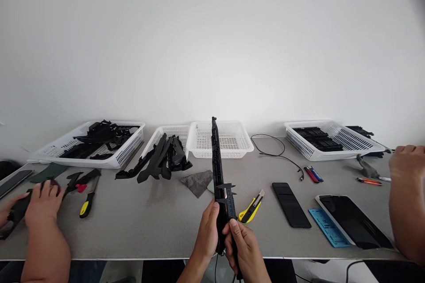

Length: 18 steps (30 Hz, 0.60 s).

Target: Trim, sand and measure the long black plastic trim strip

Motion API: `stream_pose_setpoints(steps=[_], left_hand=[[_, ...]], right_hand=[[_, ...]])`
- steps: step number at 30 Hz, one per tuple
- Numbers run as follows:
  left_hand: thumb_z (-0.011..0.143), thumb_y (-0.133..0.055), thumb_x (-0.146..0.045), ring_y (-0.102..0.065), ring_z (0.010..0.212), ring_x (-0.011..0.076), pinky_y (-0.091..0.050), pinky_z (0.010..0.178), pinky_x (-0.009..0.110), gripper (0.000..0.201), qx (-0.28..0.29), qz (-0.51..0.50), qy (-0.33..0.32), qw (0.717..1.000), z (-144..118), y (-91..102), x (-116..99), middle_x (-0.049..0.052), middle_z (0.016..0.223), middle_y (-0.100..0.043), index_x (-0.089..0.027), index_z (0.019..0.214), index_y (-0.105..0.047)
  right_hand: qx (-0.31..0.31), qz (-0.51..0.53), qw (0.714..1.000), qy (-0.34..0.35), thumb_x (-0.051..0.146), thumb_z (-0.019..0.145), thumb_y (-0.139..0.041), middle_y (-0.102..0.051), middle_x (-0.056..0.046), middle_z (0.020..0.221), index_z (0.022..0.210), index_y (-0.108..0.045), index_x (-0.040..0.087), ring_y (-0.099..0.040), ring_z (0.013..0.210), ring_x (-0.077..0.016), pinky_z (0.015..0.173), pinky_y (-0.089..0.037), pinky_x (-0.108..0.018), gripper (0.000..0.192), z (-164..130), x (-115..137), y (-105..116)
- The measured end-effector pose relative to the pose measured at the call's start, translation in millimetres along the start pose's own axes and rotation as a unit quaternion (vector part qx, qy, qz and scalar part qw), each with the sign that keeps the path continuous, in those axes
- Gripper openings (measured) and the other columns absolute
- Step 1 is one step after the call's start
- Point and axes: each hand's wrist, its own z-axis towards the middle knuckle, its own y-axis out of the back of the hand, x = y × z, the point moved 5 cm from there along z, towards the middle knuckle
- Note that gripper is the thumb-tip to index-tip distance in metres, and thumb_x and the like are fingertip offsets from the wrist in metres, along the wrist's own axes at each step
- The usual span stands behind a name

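A long black plastic part [216, 152] stands lengthwise in front of me, its far end reaching up over the middle basket. My left hand [206, 232] is closed around the near end of this part. In my right hand [244, 247] is a dark vernier caliper [230, 203], thumb on its body. The caliper's jaws lie across the black part, just beyond my left thumb; whether they touch both sides I cannot tell. A yellow utility knife [251, 207] lies right of the caliper, and a grey cloth [196, 183] lies to the left.
White baskets [247, 143] line the wall, several holding black parts. Phones [291, 204], a blue card [328, 227], lighters [313, 174] and a cable [282, 155] lie to the right. A screwdriver [86, 205] lies left. Co-workers' hands [44, 203] and an arm [407, 203] are at both sides.
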Motion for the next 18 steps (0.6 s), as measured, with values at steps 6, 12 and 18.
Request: stream_pose_setpoints(steps=[6, 12, 18], left_hand=[[0.099, -0.058, -0.072, -0.067, 0.130, 0.0332, -0.049, 0.116, 0.039, 0.063, 0.020, 0.003, -0.014, 1.000, -2, -2.1, -3, 0.014, 0.132, -0.080, -0.016, 0.118, -0.082], [0.097, -0.062, -0.072, -0.060, 0.143, 0.0342, -0.044, 0.123, 0.039, 0.062, -0.002, -0.002, 0.009, 1.000, -3, 1.4, 2, 0.014, 0.142, -0.076, -0.019, 0.122, -0.081], [0.096, -0.056, -0.082, -0.065, 0.129, 0.0337, -0.048, 0.116, 0.039, 0.069, 0.012, 0.012, -0.005, 1.000, -4, -0.7, -3, 0.016, 0.127, -0.079, -0.018, 0.108, -0.079]], right_hand=[[0.023, -0.003, 0.999, 0.025, 0.086, 0.092, -0.066, -0.052, 0.008, 0.056, 0.095, -0.063, 0.020, -0.036, 0.035, -0.0056, 0.032, -0.031, -0.018, 0.067, -1, 6, -1], [0.045, 0.002, 0.999, 0.021, 0.082, 0.096, -0.066, -0.053, 0.007, 0.060, 0.098, -0.062, 0.020, -0.038, 0.038, -0.0058, 0.033, -0.031, -0.017, 0.062, -5, 10, -1], [0.059, 0.011, 0.998, 0.014, 0.079, 0.097, -0.066, -0.055, 0.006, 0.065, 0.102, -0.063, 0.020, -0.041, 0.041, -0.0062, 0.036, -0.033, -0.018, 0.060, -7, 12, -1]])
